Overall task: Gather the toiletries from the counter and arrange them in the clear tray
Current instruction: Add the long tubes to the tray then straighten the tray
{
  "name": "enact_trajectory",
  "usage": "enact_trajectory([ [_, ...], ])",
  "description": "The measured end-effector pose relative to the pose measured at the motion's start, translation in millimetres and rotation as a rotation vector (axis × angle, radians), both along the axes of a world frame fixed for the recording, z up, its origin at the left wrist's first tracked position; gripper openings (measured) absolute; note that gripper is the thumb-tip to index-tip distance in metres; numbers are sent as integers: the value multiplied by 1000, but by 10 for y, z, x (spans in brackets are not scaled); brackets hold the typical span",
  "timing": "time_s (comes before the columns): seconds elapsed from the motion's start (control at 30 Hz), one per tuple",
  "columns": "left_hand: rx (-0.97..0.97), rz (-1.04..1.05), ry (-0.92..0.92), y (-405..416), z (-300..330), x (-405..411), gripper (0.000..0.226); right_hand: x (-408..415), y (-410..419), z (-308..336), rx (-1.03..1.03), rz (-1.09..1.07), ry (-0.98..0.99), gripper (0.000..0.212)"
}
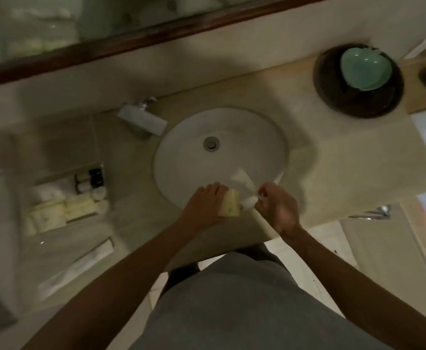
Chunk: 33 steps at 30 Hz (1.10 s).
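My left hand [202, 204] grips a pale yellow packet [229, 203] at the near rim of the sink [181, 147]. My right hand [276, 205] pinches a small white tube [248, 201] just right of the packet; the picture is blurred there. The clear tray [55, 176] sits on the counter at the left. It holds pale yellow packets [47, 217], small white bottles [98, 193] and a dark bottle [95, 177]. A long white wrapped item [78, 265] lies on the counter in front of the tray.
A white soap dispenser [141, 120] lies left of the sink. A dark round bowl [333, 97] with a green dish [364, 68] in it stands at the back right. A mirror with a wooden frame [131, 37] runs along the back. The counter edge [232, 248] is near my body.
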<state>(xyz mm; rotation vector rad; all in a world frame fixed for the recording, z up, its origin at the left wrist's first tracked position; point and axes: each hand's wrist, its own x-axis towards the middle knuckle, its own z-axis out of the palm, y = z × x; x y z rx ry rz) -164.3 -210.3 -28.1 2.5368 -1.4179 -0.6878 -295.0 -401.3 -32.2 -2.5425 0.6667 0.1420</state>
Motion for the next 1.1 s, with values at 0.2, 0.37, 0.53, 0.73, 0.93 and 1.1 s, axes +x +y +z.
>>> enact_trajectory([
  [0.2,1,376,-58,2084,153,869,75,841,1567,31,37,138,-39,22],
  [0.37,75,449,-134,3239,216,1302,76,1182,2502,114,55,202,-42,21],
  [0.53,61,339,-124,3454,179,1461,80,1244,2831,176,14,251,-83,20],
  [0.73,27,274,-113,3423,91,1498,87,1287,2891,228,-38,267,-71,21],
  [0.93,-5,356,-153,3648,63,1550,114,1438,2944,309,-37,265,-72,20],
  [1.1,-211,716,-137,4058,112,1591,101,1908,3366,427,23,402,-65,25],
])
